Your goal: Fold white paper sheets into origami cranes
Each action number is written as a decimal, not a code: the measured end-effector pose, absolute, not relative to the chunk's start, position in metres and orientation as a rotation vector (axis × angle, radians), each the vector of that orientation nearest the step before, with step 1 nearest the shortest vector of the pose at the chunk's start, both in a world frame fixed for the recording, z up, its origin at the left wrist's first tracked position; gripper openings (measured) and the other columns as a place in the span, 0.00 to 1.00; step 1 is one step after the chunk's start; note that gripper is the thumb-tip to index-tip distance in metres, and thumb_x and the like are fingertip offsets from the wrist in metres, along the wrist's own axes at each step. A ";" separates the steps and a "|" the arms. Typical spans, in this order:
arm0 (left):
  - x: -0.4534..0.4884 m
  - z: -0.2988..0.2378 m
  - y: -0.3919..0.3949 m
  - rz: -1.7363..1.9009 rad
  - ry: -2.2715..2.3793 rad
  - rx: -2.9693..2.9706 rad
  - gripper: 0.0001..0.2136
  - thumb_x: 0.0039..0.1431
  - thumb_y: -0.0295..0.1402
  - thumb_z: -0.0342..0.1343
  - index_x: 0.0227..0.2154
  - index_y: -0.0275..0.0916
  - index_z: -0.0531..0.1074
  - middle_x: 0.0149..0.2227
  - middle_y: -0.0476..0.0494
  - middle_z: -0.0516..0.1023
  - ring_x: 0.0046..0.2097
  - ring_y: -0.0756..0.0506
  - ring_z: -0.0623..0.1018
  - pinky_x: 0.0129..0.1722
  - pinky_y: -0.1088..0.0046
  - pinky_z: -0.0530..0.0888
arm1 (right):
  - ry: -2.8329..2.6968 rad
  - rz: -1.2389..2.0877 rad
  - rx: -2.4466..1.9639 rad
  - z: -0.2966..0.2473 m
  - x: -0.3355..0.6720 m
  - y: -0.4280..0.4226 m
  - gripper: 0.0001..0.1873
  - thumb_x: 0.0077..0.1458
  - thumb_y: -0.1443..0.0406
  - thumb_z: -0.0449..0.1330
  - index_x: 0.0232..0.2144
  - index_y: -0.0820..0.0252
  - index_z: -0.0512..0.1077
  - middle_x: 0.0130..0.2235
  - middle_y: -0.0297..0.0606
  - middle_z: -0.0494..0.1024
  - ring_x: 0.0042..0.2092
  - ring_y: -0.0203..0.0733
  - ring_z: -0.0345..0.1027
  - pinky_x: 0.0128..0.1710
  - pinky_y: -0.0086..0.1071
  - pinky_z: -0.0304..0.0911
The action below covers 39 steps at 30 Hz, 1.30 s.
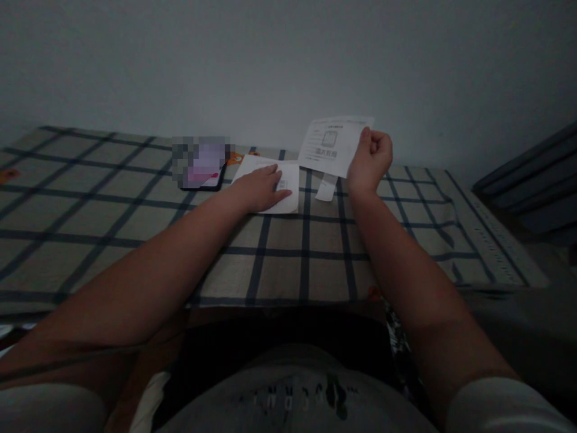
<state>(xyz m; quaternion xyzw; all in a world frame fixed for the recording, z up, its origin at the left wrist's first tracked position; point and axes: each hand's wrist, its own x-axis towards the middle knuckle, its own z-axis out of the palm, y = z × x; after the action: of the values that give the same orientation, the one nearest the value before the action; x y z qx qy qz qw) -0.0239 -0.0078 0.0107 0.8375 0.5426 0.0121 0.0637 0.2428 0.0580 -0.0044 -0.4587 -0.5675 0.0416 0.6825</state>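
Observation:
My left hand [261,188] lies flat, fingers stretched out, on a white paper sheet [290,201] with some print on it. In my right hand [372,157], thumb and curled fingers pinch the right edge of a printed sheet [327,144]. That sheet is raised and tilted above the table, and a square code and lines of text show on its face. Partly beneath it, a small white paper strip [325,189] rests on the cloth, its upper end hidden by the raised sheet.
A checked tablecloth [283,264] covers the table. Left of the papers sits a dark-edged item with a pink and purple top [204,165], partly blurred out. Behind the table stands a plain wall [270,66]; at the far right is a dark ridged surface [536,186].

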 end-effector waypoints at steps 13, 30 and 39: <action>-0.035 0.000 0.005 0.179 1.752 2.460 0.37 0.73 0.52 0.45 0.74 0.28 0.59 0.77 0.24 0.55 0.77 0.29 0.59 0.75 0.54 0.56 | -1.299 -0.044 -0.973 0.016 0.237 0.047 0.39 0.72 0.40 0.35 0.47 0.61 0.75 0.48 0.47 0.74 0.55 0.51 0.77 0.45 0.45 0.73; -0.017 0.009 0.006 1.086 0.875 1.120 0.24 0.69 0.47 0.54 0.61 0.39 0.74 0.59 0.33 0.82 0.63 0.33 0.79 0.64 0.52 0.79 | -2.198 0.139 -0.612 0.006 0.184 0.003 0.15 0.70 0.53 0.56 0.40 0.54 0.77 0.42 0.44 0.82 0.47 0.49 0.73 0.53 0.46 0.67; -0.019 0.004 0.017 1.238 0.896 1.013 0.21 0.73 0.34 0.45 0.64 0.38 0.69 0.68 0.39 0.75 0.72 0.39 0.71 0.66 0.57 0.77 | -2.300 0.250 -0.730 -0.002 0.191 0.016 0.15 0.66 0.55 0.60 0.32 0.56 0.76 0.37 0.42 0.82 0.41 0.46 0.71 0.47 0.42 0.65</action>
<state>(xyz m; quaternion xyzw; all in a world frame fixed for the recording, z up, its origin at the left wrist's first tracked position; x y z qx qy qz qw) -0.0186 0.0170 0.0042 0.4384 0.3877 0.5360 0.6085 0.1911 0.0159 -0.0025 -0.2818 -0.8880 0.0966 0.3503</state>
